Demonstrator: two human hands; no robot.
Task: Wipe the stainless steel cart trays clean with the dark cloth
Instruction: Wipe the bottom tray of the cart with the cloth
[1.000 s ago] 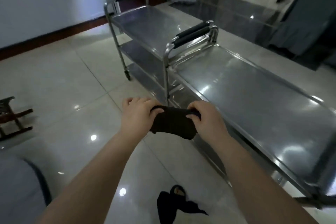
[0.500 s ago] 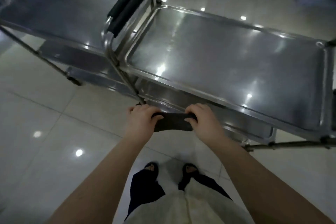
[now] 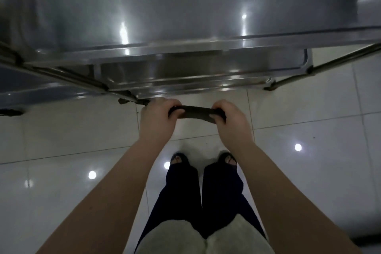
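In front of the shiny stainless steel cart (image 3: 185,43), on its near side: a person stands over pale glossy floor tiles (image 3: 61,134) w/ a dark, soft cloth (image 3: 195,112), gathered into a narrow band, pulled taut betw. both fists. The left hand (image 3: 157,118) & right hand (image 3: 232,122) each clench one end, thumbs on top. The cloth hangs just short of the rim of the cart's lower tray (image 3: 195,68), below the broad top tray (image 3: 185,2), apart from the metal as far as can be seen. Its long axis runs left-right, approx. parallel w/ the cart's near edge; neither end points at the trays. Likely light, limp, not fragile: it would droop if held by one end, so prob. best bunched in one palm or pressed flat under the fingers. Polished steel should let it glide.
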